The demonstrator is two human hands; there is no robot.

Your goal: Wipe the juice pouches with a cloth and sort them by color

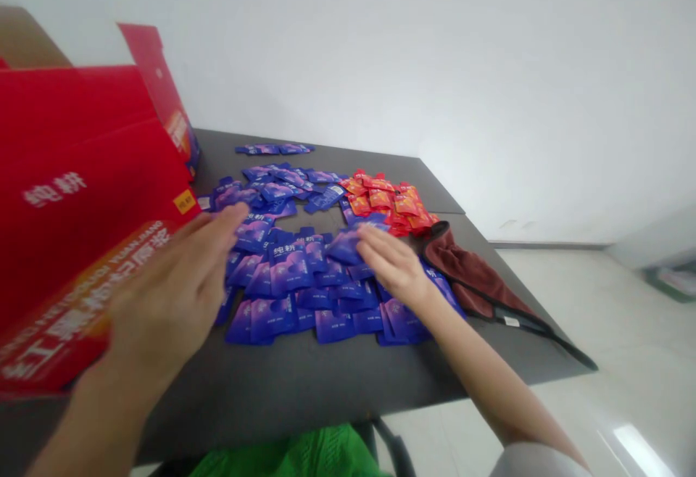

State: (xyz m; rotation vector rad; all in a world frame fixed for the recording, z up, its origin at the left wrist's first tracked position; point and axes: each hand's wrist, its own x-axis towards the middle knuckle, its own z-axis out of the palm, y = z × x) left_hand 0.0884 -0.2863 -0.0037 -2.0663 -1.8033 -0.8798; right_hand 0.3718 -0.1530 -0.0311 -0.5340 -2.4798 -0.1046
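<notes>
My left hand (pixel 177 292), blurred, is raised in front of the red box (pixel 70 194), its fingers together and stretched toward the blue packets; nothing shows in it. My right hand (pixel 394 263) reaches over the pile, its fingers at a blue packet (pixel 345 246) that is tilted up from the others. Whether that packet is gripped or only touched is unclear. Many blue packets (pixel 288 267) lie overlapping on the dark table (pixel 304 390). Behind my right hand, orange-red packets (pixel 380 199) form a smaller heap.
A brown cloth item with black edging (pixel 478 274) lies at the table's right side. Several blue packets (pixel 275 149) sit near the back edge. A red upright carton (pixel 168 107) stands at the back left. Green fabric (pixel 293 451) shows below the front edge.
</notes>
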